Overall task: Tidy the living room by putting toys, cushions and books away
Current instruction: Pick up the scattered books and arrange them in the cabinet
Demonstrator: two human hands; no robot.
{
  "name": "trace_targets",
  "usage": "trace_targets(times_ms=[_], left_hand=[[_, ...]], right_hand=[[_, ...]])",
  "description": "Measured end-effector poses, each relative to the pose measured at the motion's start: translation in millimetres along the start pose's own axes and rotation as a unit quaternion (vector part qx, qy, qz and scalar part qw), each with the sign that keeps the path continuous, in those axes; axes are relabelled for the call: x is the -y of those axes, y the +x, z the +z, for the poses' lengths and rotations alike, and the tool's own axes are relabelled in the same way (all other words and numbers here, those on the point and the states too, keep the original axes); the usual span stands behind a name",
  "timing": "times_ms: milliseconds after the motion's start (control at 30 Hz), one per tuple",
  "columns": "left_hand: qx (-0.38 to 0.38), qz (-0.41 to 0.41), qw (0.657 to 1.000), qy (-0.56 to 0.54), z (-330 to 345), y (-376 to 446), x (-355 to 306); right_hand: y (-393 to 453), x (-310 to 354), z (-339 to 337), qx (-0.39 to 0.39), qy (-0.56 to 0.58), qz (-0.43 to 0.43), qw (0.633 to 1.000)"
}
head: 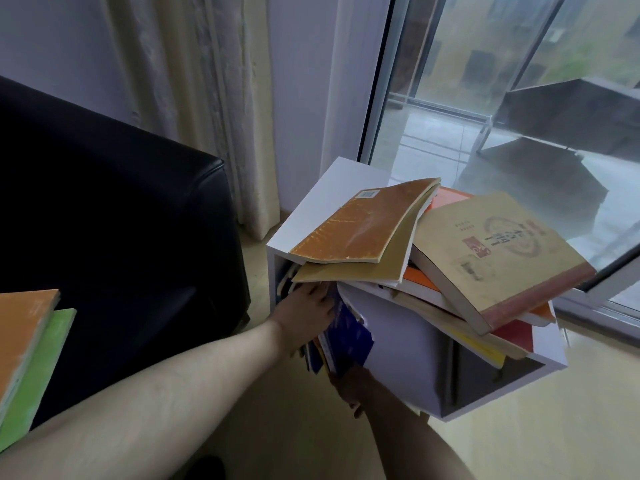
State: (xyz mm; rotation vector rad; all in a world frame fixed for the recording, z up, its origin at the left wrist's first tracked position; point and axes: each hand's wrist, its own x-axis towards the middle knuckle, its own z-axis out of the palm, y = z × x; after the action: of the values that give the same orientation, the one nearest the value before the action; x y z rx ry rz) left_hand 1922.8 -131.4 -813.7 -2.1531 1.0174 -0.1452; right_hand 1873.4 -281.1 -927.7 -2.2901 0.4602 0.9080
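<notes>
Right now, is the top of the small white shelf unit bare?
No, a messy pile of books, including an orange-brown paperback and a tan one, covers most of the white shelf unit's top.

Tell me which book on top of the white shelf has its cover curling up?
The orange-brown book at the pile's left; the tan book beside it lies shut.

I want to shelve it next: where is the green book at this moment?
In the head view, the green book lies at the far left edge, under an orange book, beside the black sofa.
</notes>
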Motion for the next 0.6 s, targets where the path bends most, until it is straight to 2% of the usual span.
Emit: trace_targets(times_ms=[133, 233, 367, 467, 600], left_hand=[[-0.031, 0.049, 0.998, 0.023, -1.3, -3.3, 4.0], [-0.059, 0.078, 0.995, 0.005, 5.2, -10.2, 1.6], [-0.112, 0.065, 0.991, -0.028, 10.7, -17.9, 8.9], [-0.119, 0.044, 0.991, -0.040, 8.4, -18.7, 14.9], [-0.100, 0.024, 0.994, -0.035, 11.6, -18.8, 14.5]], right_hand=[[22.1, 0.5, 13.6, 0.001, 0.085, 0.048, 0.995], [24.5, 3.6, 13.4, 0.004, 0.115, 0.010, 0.993], [24.7, 4.2, 16.2, -0.009, 0.254, -0.082, 0.964], [27.1, 7.9, 9.8, -0.059, 0.243, -0.141, 0.958], [38.5, 9.7, 3.6, -0.120, 0.212, -0.168, 0.955]])
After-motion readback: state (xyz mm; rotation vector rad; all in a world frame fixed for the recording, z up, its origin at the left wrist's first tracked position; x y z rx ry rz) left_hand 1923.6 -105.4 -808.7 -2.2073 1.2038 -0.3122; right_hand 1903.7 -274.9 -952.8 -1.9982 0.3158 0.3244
